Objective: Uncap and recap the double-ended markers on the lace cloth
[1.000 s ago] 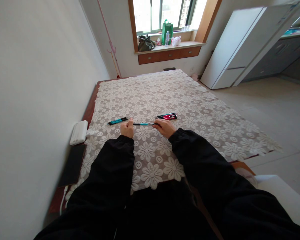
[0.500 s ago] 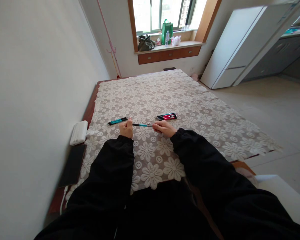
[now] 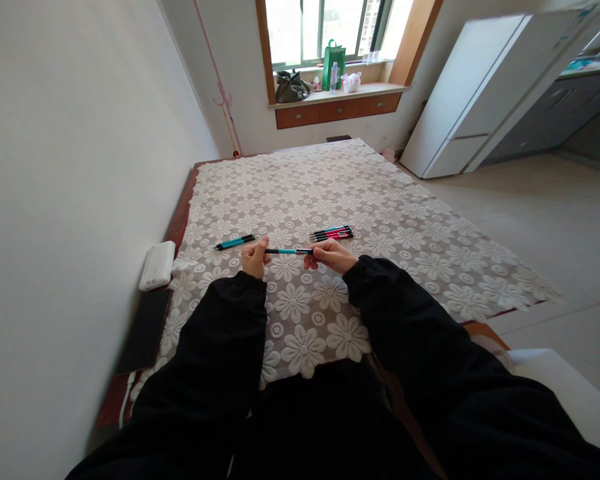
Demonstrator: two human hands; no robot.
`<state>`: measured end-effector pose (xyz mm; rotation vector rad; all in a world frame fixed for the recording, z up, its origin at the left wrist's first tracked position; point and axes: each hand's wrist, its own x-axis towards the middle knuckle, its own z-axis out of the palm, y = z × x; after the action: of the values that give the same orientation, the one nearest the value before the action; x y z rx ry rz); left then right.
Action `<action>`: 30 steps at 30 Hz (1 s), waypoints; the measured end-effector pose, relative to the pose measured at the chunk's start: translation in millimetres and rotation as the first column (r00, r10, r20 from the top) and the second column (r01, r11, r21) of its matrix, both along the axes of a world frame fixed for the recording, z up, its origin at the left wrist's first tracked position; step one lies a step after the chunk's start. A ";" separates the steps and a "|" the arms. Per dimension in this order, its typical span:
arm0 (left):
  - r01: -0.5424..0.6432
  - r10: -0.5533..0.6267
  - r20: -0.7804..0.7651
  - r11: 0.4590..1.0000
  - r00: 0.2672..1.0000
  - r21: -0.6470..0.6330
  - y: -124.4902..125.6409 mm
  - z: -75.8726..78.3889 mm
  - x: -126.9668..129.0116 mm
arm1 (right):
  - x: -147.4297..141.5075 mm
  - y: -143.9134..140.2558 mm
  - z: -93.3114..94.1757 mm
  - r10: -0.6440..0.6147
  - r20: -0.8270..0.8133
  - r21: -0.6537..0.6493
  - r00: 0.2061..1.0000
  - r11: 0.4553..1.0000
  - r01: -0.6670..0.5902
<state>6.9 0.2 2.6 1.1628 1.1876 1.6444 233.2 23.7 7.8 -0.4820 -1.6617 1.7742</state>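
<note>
A blue-and-black pen (image 3: 286, 251) is held level between my two hands, just above the tablecloth. My left hand (image 3: 253, 259) is closed around its left end, thumb on top. The fingers of my right hand (image 3: 332, 256) pinch the other end, where a dark part with a clip shows. Blue-and-black pens (image 3: 235, 242) lie beyond my left hand, side by side and slightly slanted. Past my right hand is a row of several pens (image 3: 332, 233), some red and some blue, all with black parts.
A white flowered lace tablecloth (image 3: 300, 193) covers the table. On its left edge are a white power bank-like box (image 3: 157, 265) and a dark flat slab (image 3: 144, 330), with a white cable (image 3: 126, 400) nearby. A wall runs along the left; a white fridge (image 3: 473, 93) stands far right.
My right hand's fingers have shifted on the pen's right end, and more of its dark part shows. My left hand has moved slightly right and its grip looks looser. The lying pens are unmoved.
</note>
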 end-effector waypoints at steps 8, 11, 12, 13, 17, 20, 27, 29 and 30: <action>-0.101 0.087 -0.205 0.993 0.975 -0.063 -0.1 0.0 -2.0 | 1.9 0.5 5.8 -0.176 0.213 0.239 0.961 0.963 0.123; -0.100 0.082 -0.337 0.994 0.938 -0.035 -1.6 0.5 -2.4 | 1.6 0.5 7.2 -0.385 0.243 0.509 0.890 0.832 0.221; -0.072 0.051 -0.381 0.997 0.923 -0.041 -2.1 0.9 -2.2 | 2.4 1.2 7.3 -0.437 0.236 0.589 0.868 0.775 0.230; -0.039 0.011 -0.424 0.998 0.906 -0.057 -2.5 1.6 -1.8 | 3.9 2.5 7.3 -0.473 0.232 0.656 0.850 0.722 0.223; 0.092 -0.170 -0.574 0.982 0.801 -0.162 -4.2 5.3 0.0 | 12.4 9.9 5.1 -0.536 0.299 0.788 0.790 0.605 0.113; 0.056 -0.154 -0.625 0.983 0.765 -0.174 -5.5 5.5 1.0 | 13.5 12.0 2.0 -0.526 0.358 0.812 0.771 0.583 0.021; 0.048 -0.063 -0.815 0.998 0.576 -0.044 1.1 1.9 -9.9 | 23.1 19.9 -0.2 -0.613 0.421 0.859 0.668 0.505 -0.078; -0.001 0.070 -0.867 0.997 0.494 0.081 6.1 3.7 -21.5 | 36.5 28.2 0.0 -0.666 0.438 0.857 0.604 0.512 -0.057; -0.047 0.127 -0.877 0.992 0.464 0.119 8.4 4.7 -28.2 | 44.0 32.6 -0.1 -0.687 0.439 0.858 0.579 0.512 -0.042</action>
<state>-21.3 8.6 7.3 2.1903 1.8333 1.0877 277.2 56.3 7.7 -1.1218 -2.4492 0.2579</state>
